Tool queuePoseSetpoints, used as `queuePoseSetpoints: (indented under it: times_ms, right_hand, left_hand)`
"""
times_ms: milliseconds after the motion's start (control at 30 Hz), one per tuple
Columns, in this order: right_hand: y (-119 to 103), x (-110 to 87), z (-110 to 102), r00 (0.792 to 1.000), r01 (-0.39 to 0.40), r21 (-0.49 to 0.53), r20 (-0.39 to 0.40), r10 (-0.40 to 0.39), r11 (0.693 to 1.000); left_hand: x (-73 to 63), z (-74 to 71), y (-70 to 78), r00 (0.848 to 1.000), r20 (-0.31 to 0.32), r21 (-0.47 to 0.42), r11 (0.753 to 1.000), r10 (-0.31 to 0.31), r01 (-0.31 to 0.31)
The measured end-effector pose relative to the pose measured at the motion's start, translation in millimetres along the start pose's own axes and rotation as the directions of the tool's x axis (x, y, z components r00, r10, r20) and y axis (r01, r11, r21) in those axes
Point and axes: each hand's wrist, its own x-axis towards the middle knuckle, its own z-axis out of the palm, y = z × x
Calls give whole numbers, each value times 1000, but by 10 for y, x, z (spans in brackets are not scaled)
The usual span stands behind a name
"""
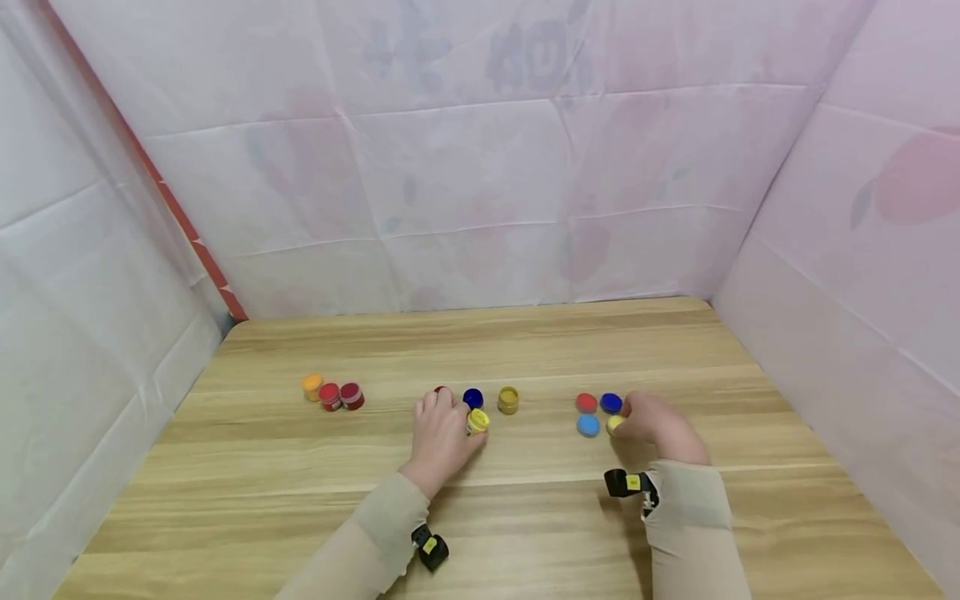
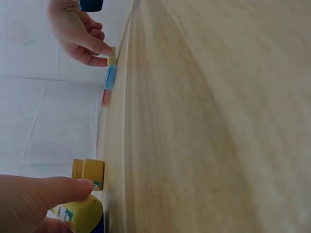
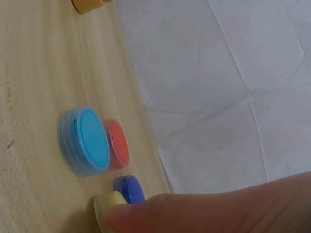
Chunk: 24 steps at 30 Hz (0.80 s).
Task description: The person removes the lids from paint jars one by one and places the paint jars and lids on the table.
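My left hand [image 1: 441,433] grips a small yellow paint jar [image 1: 477,421], which leans toward the right; in the left wrist view its yellow base [image 2: 87,214] shows below the thumb. Close behind it stand a dark blue jar [image 1: 472,397] and an ochre jar [image 1: 508,401] with a bare threaded neck [image 2: 77,169]. A red jar [image 1: 440,389] is mostly hidden by the left hand. Over on the right, my right hand [image 1: 663,427] pinches a yellow lid [image 3: 114,199] at the table. Beside it lie a light blue lid [image 3: 92,141], a red lid [image 3: 118,144] and a dark blue lid [image 3: 129,188].
To the left, an orange jar [image 1: 312,386], a red jar [image 1: 330,397] and a dark red jar [image 1: 352,396] stand close together on the wooden table [image 1: 525,517]. Pale cloth walls [image 1: 480,183] enclose the back and both sides.
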Motion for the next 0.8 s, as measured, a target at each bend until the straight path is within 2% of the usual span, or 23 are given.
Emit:
queuePoseSetpoints:
  times_ms: [167,600,800]
  right_hand:
    - [-3,14,7,1000,-2,-2,3,2,1000]
    - [-20,13,46,1000,2,18,6,-2,1000]
    - [-25,0,39,1000,2,8,6,-2,1000]
  left_hand:
    - [7,-12,3,999,45,25,1000,-6,5]
    - [-15,-85,16,992,122,18,1000,-25,23]
    - [-1,-103,24,980,196,52,998,-41,31]
